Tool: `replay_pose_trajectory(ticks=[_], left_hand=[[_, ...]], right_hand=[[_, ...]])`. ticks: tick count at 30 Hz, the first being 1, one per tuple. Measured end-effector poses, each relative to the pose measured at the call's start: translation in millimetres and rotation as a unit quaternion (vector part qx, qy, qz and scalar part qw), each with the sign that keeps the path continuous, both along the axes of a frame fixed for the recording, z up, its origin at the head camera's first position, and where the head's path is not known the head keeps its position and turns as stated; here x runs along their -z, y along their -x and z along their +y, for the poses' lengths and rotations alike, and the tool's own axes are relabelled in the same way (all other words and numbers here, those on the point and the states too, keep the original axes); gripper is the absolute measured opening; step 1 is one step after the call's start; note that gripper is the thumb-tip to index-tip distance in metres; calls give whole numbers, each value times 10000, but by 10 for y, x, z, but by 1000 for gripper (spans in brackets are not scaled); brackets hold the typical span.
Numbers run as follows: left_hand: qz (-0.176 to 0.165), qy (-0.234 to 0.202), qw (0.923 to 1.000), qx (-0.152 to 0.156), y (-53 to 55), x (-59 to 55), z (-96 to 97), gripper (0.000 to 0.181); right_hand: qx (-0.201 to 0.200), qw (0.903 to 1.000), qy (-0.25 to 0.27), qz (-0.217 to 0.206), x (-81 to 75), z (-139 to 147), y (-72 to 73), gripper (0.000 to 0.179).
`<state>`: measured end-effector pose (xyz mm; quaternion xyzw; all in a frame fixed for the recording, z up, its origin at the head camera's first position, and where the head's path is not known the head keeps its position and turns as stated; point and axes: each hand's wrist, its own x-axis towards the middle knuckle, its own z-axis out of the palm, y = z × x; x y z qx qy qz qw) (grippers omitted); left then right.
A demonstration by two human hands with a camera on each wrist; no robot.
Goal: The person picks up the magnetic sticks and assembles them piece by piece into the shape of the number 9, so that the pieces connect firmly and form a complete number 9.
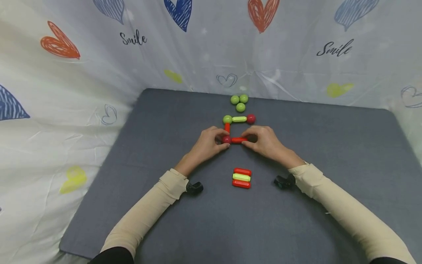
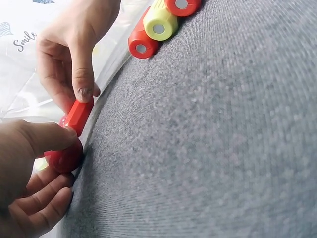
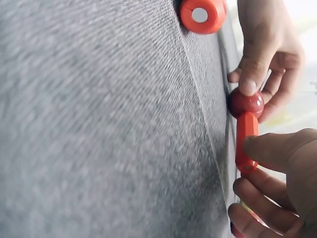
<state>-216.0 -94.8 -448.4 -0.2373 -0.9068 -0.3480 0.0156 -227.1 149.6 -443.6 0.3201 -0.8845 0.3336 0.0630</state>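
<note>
Near the table's (image 1: pixel 99 220) near left corner we see black cloth (image 1: pixel 113 255) above a wrinkled cream left sleeve (image 1: pixel 148 209), bunched at its cuff. The right sleeve (image 1: pixel 349 216) matches. We see a small black left wrist camera (image 1: pixel 194 187) and right wrist camera (image 1: pixel 284 181); left hand (image 1: pixel 211 142) and right hand (image 1: pixel 263 142) are bare.

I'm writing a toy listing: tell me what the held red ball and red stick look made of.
The red ball looks glossy and hard, perhaps painted metal or plastic; highlights show the shine, not the core. The red stick is probably smooth, molded plastic, going by its even color and flat facets.
</note>
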Motion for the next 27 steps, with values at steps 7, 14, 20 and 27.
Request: replay_pose_trajectory(ticks=[7,14,20,27], left_hand=[[-15,-9,10000,-35,-5,-4,-3,35],[8,-87,10000,-40,-6,10,-17,35],[31,-92,9999,-43,-9,20,-25,35],[41,-158,9999,4,3,36,-27,35]], right_hand=[[102,9995,-66,-290,1,94,-6,23],[114,9989,8,-460,-21,169,5,26],[98,9990,58,-424,-44,223,41,26],[250,9987,33,-434,-104,260,62,25]])
